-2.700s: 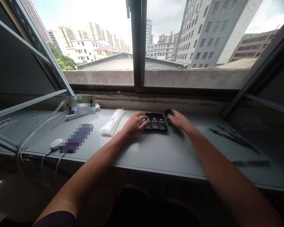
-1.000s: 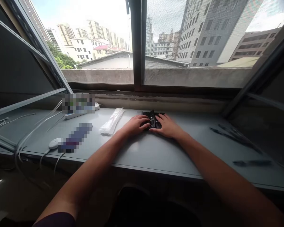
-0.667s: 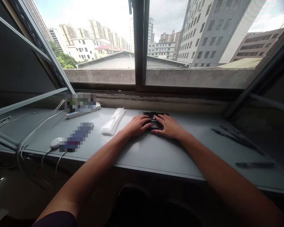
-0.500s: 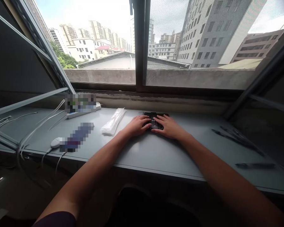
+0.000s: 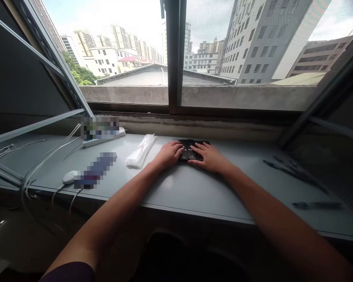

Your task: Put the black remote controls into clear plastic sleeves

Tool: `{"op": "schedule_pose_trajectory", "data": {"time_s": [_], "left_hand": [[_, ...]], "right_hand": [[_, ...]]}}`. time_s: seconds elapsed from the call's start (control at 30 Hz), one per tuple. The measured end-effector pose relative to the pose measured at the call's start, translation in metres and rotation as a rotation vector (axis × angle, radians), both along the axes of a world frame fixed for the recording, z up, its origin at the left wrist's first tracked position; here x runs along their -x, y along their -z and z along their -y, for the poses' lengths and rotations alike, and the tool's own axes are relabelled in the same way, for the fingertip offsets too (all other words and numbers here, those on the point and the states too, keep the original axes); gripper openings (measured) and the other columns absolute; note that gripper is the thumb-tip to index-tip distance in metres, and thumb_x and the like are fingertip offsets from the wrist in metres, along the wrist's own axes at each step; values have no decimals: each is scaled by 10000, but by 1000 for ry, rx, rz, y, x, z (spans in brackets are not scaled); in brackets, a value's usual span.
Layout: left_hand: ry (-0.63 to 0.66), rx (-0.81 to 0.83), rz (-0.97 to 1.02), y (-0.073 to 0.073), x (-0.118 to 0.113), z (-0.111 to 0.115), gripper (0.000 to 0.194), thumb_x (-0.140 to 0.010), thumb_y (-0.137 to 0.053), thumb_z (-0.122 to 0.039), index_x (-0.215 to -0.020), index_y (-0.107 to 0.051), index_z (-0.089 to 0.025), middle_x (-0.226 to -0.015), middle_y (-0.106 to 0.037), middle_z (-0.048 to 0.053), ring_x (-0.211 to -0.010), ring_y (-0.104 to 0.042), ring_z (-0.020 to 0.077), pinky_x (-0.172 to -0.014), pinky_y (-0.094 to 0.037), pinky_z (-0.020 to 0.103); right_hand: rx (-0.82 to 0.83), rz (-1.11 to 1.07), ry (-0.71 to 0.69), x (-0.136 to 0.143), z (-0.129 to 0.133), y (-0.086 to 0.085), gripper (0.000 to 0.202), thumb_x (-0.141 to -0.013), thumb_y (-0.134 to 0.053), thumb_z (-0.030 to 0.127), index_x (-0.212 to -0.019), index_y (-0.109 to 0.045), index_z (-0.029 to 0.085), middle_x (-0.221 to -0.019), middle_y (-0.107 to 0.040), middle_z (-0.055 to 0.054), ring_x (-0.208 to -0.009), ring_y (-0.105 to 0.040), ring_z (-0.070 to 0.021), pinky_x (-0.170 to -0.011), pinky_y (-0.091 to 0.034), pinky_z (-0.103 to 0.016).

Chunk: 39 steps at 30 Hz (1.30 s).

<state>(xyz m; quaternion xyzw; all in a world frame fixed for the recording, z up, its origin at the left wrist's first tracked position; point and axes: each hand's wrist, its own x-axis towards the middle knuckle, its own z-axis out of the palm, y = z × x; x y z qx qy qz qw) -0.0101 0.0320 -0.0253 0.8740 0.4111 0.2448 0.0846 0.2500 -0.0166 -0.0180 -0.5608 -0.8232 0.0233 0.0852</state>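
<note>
Black remote controls (image 5: 191,152) with rows of small keys lie side by side on the grey desk, close to the window wall. My left hand (image 5: 170,154) rests at their left end, palm down, its fingertips over the outer edge and the thumb drawn in. On the right, my right hand (image 5: 207,156) lies across the row with fingers spread and the thumb stretched along the near edge. The hands hide both ends of the row, so how many remotes lie there cannot be told. Left of my left hand is a clear plastic packet (image 5: 141,152).
A white power strip (image 5: 104,139) stands back left, partly blurred out. A blurred blue-purple object (image 5: 95,172) and a white charger (image 5: 69,177) with cables lie nearer. Dark pens (image 5: 316,205) and thin black items (image 5: 291,172) lie right. Metal frame bars (image 5: 38,125) flank the desk (image 5: 200,192).
My left thumb has drawn back from over the remotes, and the left hand has shifted slightly left, uncovering more of the keys. My right hand has hardly moved.
</note>
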Motion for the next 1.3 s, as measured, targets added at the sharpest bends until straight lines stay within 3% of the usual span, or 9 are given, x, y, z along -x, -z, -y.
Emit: {"op": "schedule_pose_trajectory", "data": {"time_s": [0.37,0.5,0.67,0.83,0.9,1.0,1.07,1.17,1.3], "left_hand": [[-276,119,8,6,6,-10,607,-1033,-499,-346,-1610,-557,-165,-1718,-447,203,-1562,-478,391,-1302,-376,541],[-350,83,-3,8,10,-11,516,-1015,-517,-353,-1501,-659,-254,-1674,-515,174,-1495,-531,428,-1229,-430,621],[-434,82,-16,4,15,-8,547,-962,-611,-403,-1464,-656,-189,-1469,-672,234,-1416,-569,464,-1182,-441,638],[-417,140,223,-9,19,-6,969,-794,-750,-321,-1668,-392,-103,-1545,-618,266,-1428,-596,429,-1191,-476,512],[-425,127,375,-15,18,-6,888,-793,-754,-339,-1609,-464,-141,-1524,-644,222,-1419,-607,405,-1191,-481,491],[-385,248,662,-23,15,-6,612,-856,-713,-410,-1421,-600,-203,-1260,-762,130,-1167,-725,327,-1035,-577,454],[-323,467,882,-25,13,-7,482,-895,-669,-498,-1278,-654,-205,-1048,-772,106,-935,-745,275,-828,-617,397],[-177,816,1166,-27,10,-7,421,-921,-589,-515,-1126,-704,-165,-843,-733,119,-716,-704,237,-578,-556,329],[19,959,1265,-31,4,1,320,-909,-626,-375,-1107,-735,-148,-868,-757,117,-789,-740,233,-610,-578,305]], "right_hand": [[-11,-19,3,-1,-1,0,1027,-958,-410,945,-1726,-462,265,-1808,-378,-104,-1659,-324,-445,-1358,-244,-613],[-10,-24,5,0,0,-2,1045,-955,-397,954,-1721,-471,247,-1802,-389,-115,-1659,-326,-439,-1359,-244,-602],[-45,-61,1,0,2,-4,1021,-970,-391,941,-1701,-504,237,-1777,-432,-129,-1644,-363,-430,-1356,-259,-586],[-149,-210,-27,1,1,-7,947,-999,-447,883,-1676,-537,226,-1722,-520,-110,-1629,-399,-404,-1360,-294,-551],[-178,-320,-53,4,3,-10,900,-1019,-470,840,-1653,-561,207,-1686,-562,-119,-1612,-435,-381,-1352,-332,-522],[-212,-511,-93,10,10,-17,773,-1052,-494,764,-1598,-612,230,-1620,-628,-119,-1543,-537,-354,-1311,-412,-505],[-215,-643,-132,16,16,-22,679,-1056,-544,711,-1538,-659,246,-1561,-676,-114,-1469,-615,-351,-1268,-470,-503],[-101,-861,-191,27,25,-26,609,-1029,-631,680,-1456,-704,253,-1466,-739,-111,-1387,-687,-338,-1207,-546,-504],[37,-1094,-221,41,32,-24,573,-984,-729,662,-1412,-711,281,-1406,-769,-95,-1355,-713,-330,-1157,-603,-528]]}}
